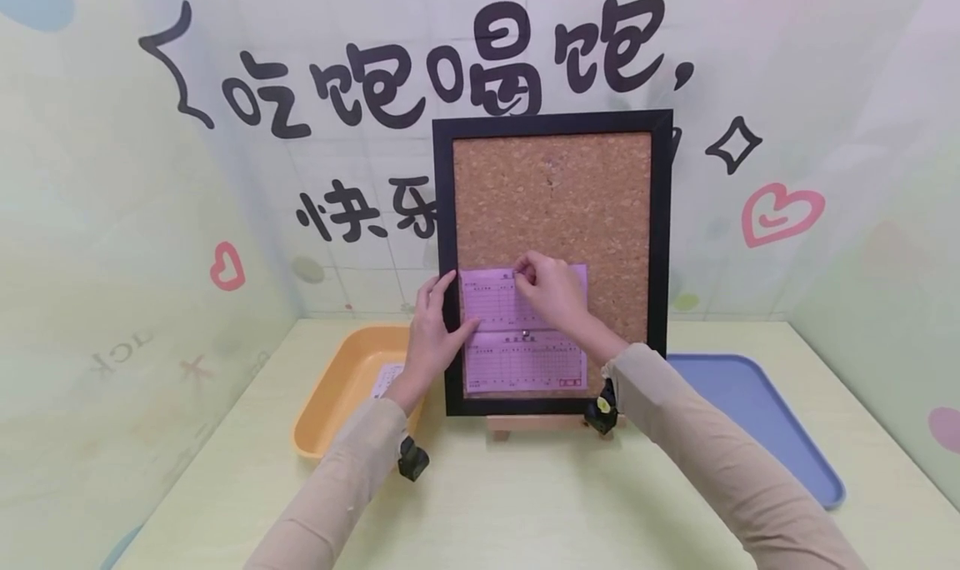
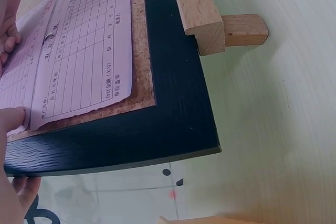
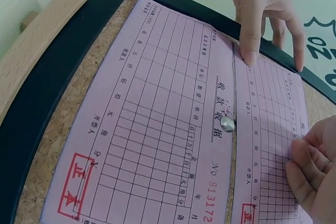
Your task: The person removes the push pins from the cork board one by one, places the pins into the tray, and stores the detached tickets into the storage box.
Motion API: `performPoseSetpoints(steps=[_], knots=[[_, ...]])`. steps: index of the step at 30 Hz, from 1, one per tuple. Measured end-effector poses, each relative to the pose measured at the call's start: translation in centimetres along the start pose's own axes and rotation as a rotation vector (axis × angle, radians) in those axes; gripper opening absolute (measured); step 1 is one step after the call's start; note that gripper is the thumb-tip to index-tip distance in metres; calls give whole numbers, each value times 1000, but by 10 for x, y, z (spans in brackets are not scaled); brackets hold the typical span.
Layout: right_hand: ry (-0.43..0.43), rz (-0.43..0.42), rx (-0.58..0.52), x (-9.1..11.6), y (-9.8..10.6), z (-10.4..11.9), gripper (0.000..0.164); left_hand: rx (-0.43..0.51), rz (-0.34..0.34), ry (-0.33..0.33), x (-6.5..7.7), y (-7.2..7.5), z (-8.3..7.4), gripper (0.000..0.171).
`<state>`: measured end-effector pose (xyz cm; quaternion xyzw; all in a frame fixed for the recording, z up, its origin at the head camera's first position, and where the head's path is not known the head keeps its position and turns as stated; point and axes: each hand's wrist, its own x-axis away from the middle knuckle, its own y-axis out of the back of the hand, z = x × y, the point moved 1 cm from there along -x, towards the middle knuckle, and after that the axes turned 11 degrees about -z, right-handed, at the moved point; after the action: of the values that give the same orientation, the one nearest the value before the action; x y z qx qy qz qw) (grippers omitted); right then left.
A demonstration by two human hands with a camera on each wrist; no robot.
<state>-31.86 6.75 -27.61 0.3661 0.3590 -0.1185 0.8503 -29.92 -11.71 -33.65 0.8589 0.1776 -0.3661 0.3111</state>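
Note:
A corkboard (image 1: 555, 203) in a black frame stands upright, with two pink receipt slips on its lower part. The upper slip (image 1: 487, 302) lies right above the lower slip (image 1: 502, 362), which has a round silver thumbtack (image 3: 227, 124) at its top middle. My left hand (image 1: 431, 332) grips the board's left edge, thumb on the upper slip near its lower left corner and fingers round behind the frame. My right hand (image 1: 555, 291) has thumb and index finger pinched together at the upper slip's top middle; the fingertips hide what is between them.
The board leans on a wooden stand (image 1: 540, 424). A yellow tray (image 1: 337, 370) with a white label is at left, partly behind my left arm. To the right lies a blue tray (image 1: 750, 395), partly behind my right arm. A lettered wall backs the table.

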Motion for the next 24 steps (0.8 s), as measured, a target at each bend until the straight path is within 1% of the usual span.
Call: performPoseSetpoints(steps=[12,16,24], knots=[[-20,29,23,-1,0,3,10,5,-19,-12,1,-1,1,72],[-17,53,28,-2,1,4,10,12,-19,-3,1,0,1,73],[-8,121,91,-6,6,7,13,17,-16,-3,1,-1,0,73]])
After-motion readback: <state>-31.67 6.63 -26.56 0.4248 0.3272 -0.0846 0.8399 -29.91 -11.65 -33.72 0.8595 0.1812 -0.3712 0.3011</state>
